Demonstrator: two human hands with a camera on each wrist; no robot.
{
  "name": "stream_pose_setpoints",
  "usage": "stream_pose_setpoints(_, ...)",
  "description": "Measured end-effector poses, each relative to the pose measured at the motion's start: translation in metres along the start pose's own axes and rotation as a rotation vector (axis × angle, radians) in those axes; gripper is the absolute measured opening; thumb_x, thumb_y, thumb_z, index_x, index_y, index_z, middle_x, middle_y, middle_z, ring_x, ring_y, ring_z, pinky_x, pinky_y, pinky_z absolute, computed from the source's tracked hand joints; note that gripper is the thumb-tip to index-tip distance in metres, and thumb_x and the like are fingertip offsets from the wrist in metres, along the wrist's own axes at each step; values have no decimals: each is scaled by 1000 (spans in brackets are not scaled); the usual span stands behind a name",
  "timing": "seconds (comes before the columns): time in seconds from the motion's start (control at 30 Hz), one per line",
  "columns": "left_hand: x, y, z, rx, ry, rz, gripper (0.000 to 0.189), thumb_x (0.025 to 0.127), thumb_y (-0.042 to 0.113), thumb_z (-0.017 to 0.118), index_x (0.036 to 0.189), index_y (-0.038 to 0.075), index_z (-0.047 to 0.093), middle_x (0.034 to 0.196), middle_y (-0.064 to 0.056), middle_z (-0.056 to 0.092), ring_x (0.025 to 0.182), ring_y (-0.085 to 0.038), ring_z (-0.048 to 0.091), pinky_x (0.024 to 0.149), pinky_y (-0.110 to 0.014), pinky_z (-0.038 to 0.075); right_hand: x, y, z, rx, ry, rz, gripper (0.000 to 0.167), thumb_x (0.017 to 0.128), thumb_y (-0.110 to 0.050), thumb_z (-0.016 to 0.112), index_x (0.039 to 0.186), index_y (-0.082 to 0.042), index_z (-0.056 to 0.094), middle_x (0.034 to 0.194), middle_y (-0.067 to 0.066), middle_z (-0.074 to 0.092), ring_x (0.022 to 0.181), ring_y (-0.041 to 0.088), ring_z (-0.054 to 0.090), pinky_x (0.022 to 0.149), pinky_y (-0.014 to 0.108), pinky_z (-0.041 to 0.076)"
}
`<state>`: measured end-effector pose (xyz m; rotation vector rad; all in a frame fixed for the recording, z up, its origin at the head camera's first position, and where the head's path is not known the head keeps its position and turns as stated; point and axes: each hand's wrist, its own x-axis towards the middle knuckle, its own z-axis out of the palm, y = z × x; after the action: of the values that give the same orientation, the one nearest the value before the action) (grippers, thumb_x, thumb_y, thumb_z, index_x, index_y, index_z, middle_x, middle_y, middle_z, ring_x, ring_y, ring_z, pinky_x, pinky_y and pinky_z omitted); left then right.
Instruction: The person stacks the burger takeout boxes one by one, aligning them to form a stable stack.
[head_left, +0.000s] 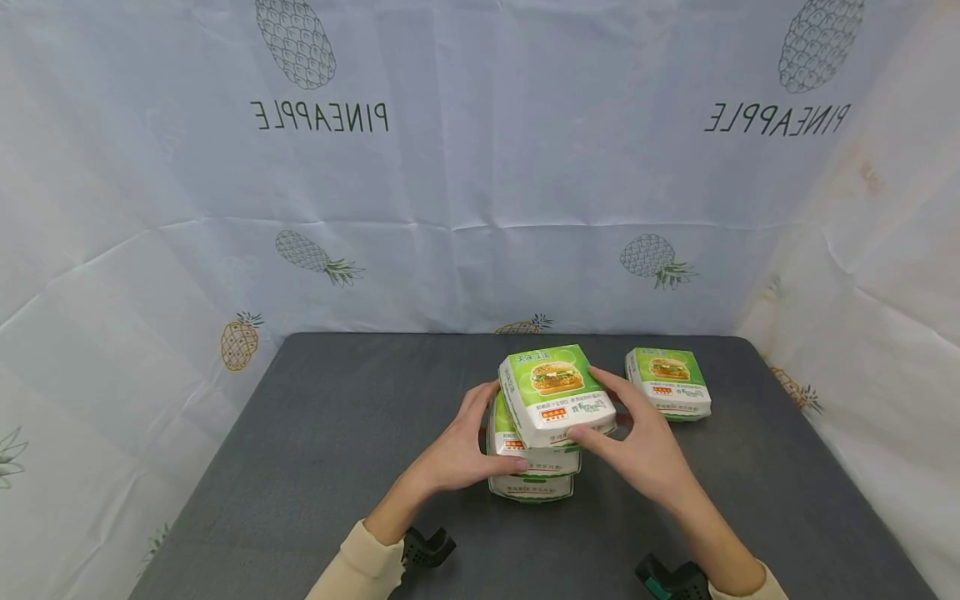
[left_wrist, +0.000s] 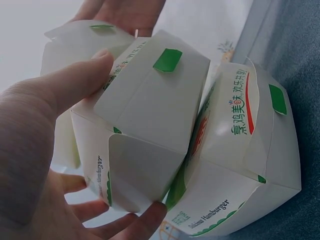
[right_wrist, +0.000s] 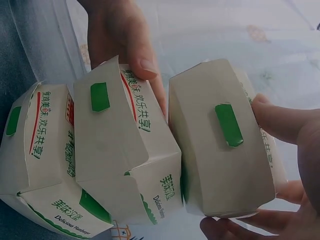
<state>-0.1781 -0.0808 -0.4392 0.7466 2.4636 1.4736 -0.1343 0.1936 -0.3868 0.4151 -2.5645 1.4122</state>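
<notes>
Three white-and-green burger boxes are stacked near the middle of the table. My right hand [head_left: 647,446] holds the top box [head_left: 557,392] between thumb and fingers; it sits turned and tilted over the others. With thumb at the front and fingers along the side, my left hand [head_left: 456,452] grips the middle box [left_wrist: 155,105]. Beneath that, the bottom box [left_wrist: 235,150] rests on the table. In the right wrist view, a gap opens between the top box [right_wrist: 220,150] and the middle box [right_wrist: 125,140] at their upper edges, while their lower parts come close together.
Another burger box [head_left: 667,385] stands at the back right of the dark grey table [head_left: 360,400], beyond my right hand. A white cloth [head_left: 480,167] printed with pineapples hangs behind the table and along its sides.
</notes>
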Motion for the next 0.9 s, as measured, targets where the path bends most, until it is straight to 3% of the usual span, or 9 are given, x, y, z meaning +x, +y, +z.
stream_pose_setpoints(0.2,0,0,0,-18,-1,-2,104,81,47,84,161,26,21,160,0,17,131,-21,42,102,-49,45,0,2,-4,68,-24,6,78,90,-20,81,156,-14,41,144,8,51,128,24,51,93,29,50)
stream_pose_setpoints(0.5,0,1,0,6,2,1,108,80,48,85,162,27,19,161,0,16,136,-21,38,102,-50,43,5,13,-11,241,-120,-7,79,93,-9,76,159,-8,32,157,13,36,127,3,46,93,23,50)
stream_pose_setpoints(0.73,-2,4,-1,-8,1,11,111,80,45,86,163,30,15,163,1,14,136,-23,39,102,-53,45,5,16,-11,298,-155,-13,79,93,-5,73,159,-3,30,159,16,33,129,8,48,94,24,50)
stream_pose_setpoints(0.9,-6,11,-8,-29,-8,-21,119,79,43,88,165,28,7,166,0,8,139,-29,41,106,-52,44,4,15,-10,279,-147,-9,79,93,-7,74,159,-7,31,156,13,37,128,14,49,94,24,50)
